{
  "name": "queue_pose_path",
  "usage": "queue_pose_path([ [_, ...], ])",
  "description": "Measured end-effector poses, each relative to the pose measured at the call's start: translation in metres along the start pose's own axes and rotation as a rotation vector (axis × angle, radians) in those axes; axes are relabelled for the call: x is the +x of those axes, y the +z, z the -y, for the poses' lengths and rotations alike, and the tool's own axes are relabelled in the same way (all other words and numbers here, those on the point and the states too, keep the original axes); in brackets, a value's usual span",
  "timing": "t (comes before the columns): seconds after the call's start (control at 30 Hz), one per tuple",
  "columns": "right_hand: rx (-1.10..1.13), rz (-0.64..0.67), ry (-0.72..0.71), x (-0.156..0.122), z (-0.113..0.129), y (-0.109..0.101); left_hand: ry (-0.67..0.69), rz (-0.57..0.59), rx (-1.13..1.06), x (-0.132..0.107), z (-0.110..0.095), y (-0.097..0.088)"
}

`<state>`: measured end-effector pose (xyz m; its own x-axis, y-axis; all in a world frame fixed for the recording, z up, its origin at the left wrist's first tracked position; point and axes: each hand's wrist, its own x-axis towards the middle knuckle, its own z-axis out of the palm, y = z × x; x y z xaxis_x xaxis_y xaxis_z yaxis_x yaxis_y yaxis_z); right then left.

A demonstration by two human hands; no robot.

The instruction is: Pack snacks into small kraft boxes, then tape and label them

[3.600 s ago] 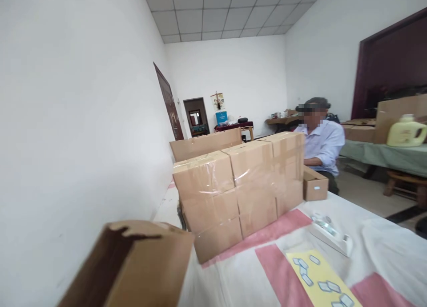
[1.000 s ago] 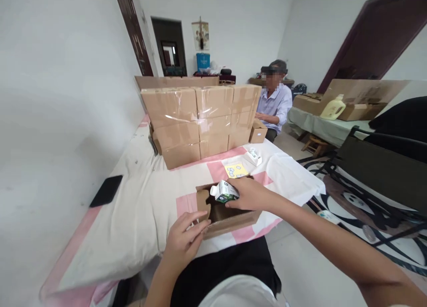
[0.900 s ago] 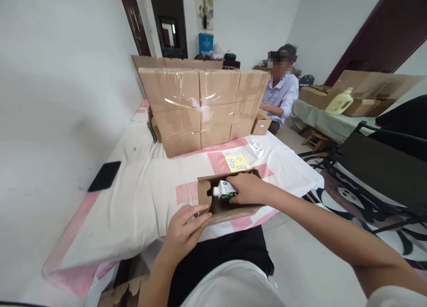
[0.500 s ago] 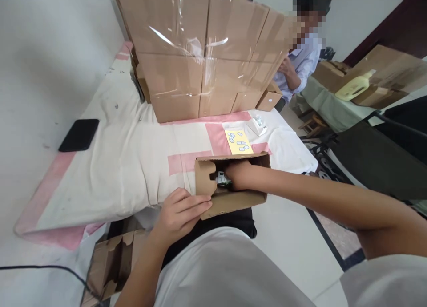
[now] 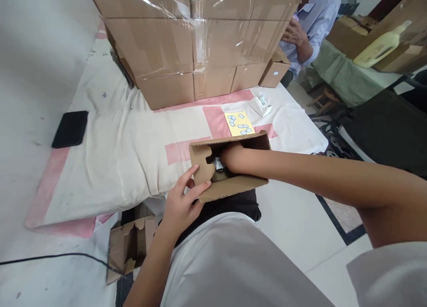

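Observation:
An open cardboard box [image 5: 230,192] rests at my lap, tilted toward me. Its left end is gripped by my left hand [image 5: 185,198], the fingers spread along the flap and the near edge. My right hand [image 5: 235,158] reaches down inside the box, and its fingers are hidden there. Beside it in the box lies a small packet with a white label [image 5: 219,164]. Just beyond the box, a yellow sheet with white stickers [image 5: 237,116] lies on the cloth-covered table [image 5: 140,142].
Plastic-wrapped cartons [image 5: 167,49] are stacked at the back. A white tape dispenser [image 5: 260,106] sits near the sheet, a black phone [image 5: 70,129] at the left. An empty carton [image 5: 125,244] is below. Another person [image 5: 308,31] and a yellow jug [image 5: 380,46] are at the right.
My view has tipped downward. My left hand's fingers have spread and shifted up the box's left end. The right hand has gone deeper into the box.

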<state>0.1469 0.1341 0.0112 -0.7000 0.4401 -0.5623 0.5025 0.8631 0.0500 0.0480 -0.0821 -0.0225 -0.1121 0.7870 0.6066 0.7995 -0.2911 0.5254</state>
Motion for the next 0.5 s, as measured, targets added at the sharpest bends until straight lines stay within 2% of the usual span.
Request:
queue_pose_path([
  [0.13,-0.001,0.074,0.051,0.001,0.009,-0.011,-0.032,-0.061,-0.056,-0.001,0.000,0.003],
  [0.27,0.059,0.104,0.097,0.009,0.016,-0.013,-0.068,-0.088,-0.109,0.001,0.003,0.002],
  [0.37,-0.003,0.126,0.049,0.015,0.018,-0.010,-0.111,-0.109,-0.129,0.001,0.005,0.004],
  [0.5,0.100,0.044,-0.065,0.016,0.015,-0.007,-0.099,-0.141,-0.135,-0.001,0.005,0.007],
])
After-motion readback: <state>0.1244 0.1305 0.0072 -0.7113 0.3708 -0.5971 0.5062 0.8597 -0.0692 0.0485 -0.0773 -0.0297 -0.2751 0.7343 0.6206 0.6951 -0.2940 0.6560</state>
